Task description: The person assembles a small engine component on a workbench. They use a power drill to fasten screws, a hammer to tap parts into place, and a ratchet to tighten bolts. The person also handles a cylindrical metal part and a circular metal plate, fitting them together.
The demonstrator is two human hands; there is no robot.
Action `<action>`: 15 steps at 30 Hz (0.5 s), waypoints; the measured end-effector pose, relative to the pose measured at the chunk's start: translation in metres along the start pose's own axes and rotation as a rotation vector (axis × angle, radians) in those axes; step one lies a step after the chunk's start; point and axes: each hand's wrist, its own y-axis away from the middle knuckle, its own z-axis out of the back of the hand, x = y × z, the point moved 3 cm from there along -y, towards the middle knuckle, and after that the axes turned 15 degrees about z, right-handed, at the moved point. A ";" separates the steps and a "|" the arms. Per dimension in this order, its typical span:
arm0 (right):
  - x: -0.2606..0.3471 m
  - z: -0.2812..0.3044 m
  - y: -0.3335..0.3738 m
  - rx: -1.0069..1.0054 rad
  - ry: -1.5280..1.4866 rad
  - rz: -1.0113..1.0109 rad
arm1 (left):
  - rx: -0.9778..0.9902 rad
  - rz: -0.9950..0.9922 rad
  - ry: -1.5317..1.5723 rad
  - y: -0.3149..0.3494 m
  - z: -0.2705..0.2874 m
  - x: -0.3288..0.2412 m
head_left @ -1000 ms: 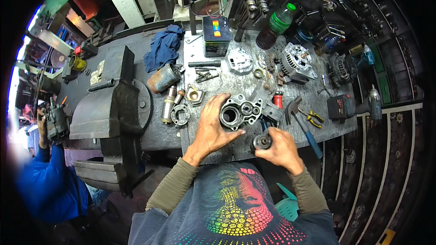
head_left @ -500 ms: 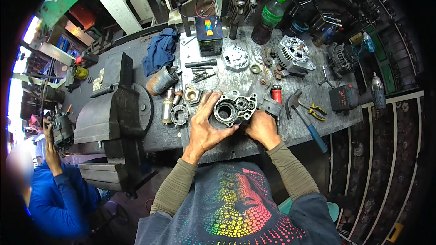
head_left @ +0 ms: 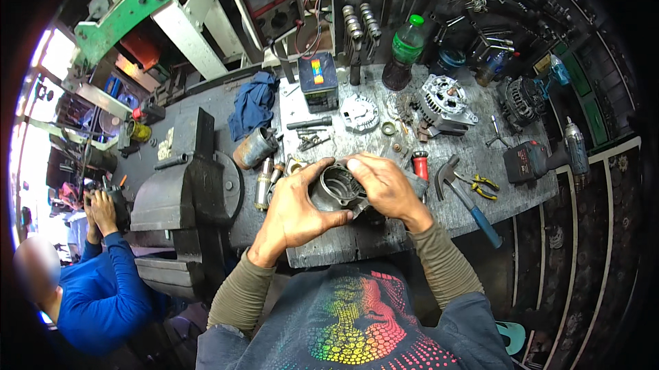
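Note:
A round-mouthed grey metal gear housing (head_left: 331,200) is tilted up between my hands over the near edge of the bench. My left hand (head_left: 292,213) wraps its left side, thumb along the near rim and fingers behind the far rim. On the housing's right side, my right hand (head_left: 386,188) rests with bent fingers on the top, covering the small gears there. Whether a loose part lies under those fingers is hidden. Just left of the housing are a cylindrical armature (head_left: 263,186) and a rusty cylinder (head_left: 255,148). A red-handled tool (head_left: 420,165) stands to the right.
A large vise (head_left: 171,195) occupies the left, with a person in blue (head_left: 103,294) beyond it handling a dark part. On the bench lie a hammer (head_left: 472,206), yellow-black pliers (head_left: 484,188), a cordless tool (head_left: 528,162), an alternator (head_left: 443,102), a battery (head_left: 318,82) and a bottle (head_left: 403,54).
My right hand has risen from the housing's near right side onto its top, over the gears. The view has shifted slightly. The person at left now has both hands at the dark part.

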 end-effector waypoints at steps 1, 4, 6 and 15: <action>-0.010 -0.010 -0.004 0.020 -0.070 -0.081 | 0.052 0.074 0.013 -0.005 0.007 -0.011; -0.040 -0.034 -0.010 -0.300 -0.496 -0.402 | 0.055 0.128 -0.306 -0.044 0.026 -0.053; -0.055 -0.057 -0.010 -0.636 -0.967 -0.683 | 0.162 0.219 -0.534 -0.077 0.026 -0.078; -0.063 -0.087 -0.043 -0.781 -1.886 -0.698 | -0.133 0.051 -0.895 -0.153 -0.018 -0.144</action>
